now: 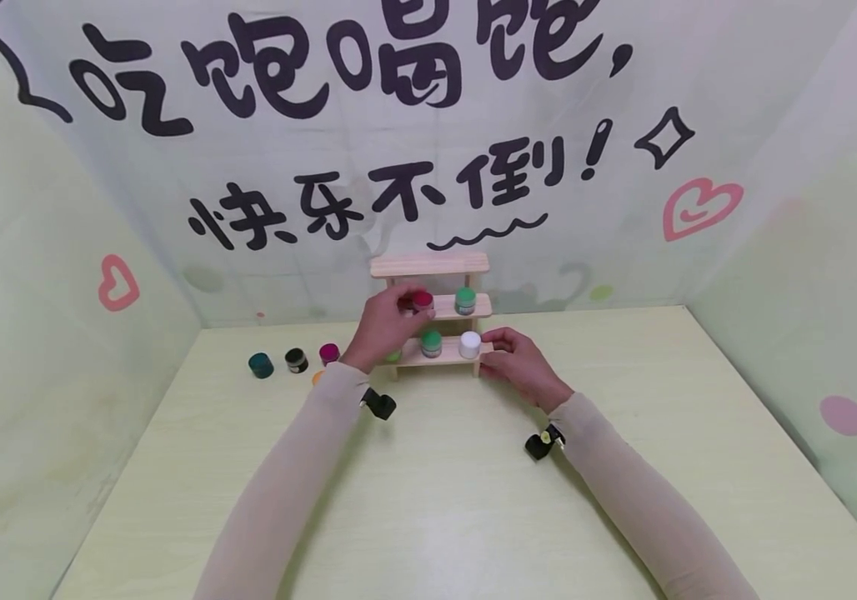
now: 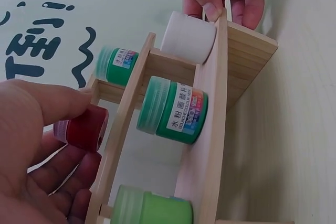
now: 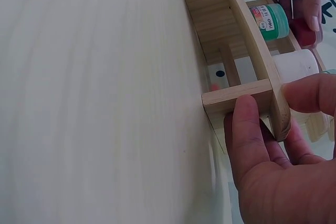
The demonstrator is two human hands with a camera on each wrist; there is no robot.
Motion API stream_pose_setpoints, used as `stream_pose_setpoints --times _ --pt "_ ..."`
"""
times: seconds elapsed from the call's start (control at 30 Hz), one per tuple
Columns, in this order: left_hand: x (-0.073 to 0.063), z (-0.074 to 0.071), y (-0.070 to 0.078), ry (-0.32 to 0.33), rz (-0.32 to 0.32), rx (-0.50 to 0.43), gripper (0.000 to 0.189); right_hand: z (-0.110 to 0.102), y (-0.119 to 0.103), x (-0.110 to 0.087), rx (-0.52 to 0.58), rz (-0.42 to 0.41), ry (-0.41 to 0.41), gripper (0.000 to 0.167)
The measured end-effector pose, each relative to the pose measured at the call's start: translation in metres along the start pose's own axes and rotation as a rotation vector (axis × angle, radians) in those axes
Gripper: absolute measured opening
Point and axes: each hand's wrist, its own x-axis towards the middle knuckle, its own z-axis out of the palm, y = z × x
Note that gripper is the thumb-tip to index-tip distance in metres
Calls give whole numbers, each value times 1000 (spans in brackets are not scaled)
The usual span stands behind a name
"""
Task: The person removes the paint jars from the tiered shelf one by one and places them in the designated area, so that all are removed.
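Between thumb and fingers, my left hand (image 1: 386,325) pinches a red paint jar (image 2: 88,128) at the left part of the middle tier of a small wooden stepped rack (image 1: 428,266). My right hand (image 1: 524,368) grips the rack's lowest tier at its right end, thumb at the top edge and fingers against the side support. A green paint jar (image 1: 465,301) stands right of the red one on the middle tier. The lowest tier bears a white jar (image 1: 469,345), another green jar (image 2: 178,109) and a light green jar (image 2: 152,208), which my left hand partly hides in the head view.
Left of the rack on the table (image 1: 428,483) stand a teal jar (image 1: 261,365), a black jar (image 1: 297,360), a magenta jar (image 1: 329,353) and an orange jar (image 1: 318,378) mostly behind my left sleeve. A printed backdrop (image 1: 286,150) rises close behind the rack.
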Motion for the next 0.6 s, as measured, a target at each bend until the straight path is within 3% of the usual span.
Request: stream_pose_setpoints --times 0.6 --pt "-22 -36 -16 27 17 -41 46 0 2 1 -5 1 2 43"
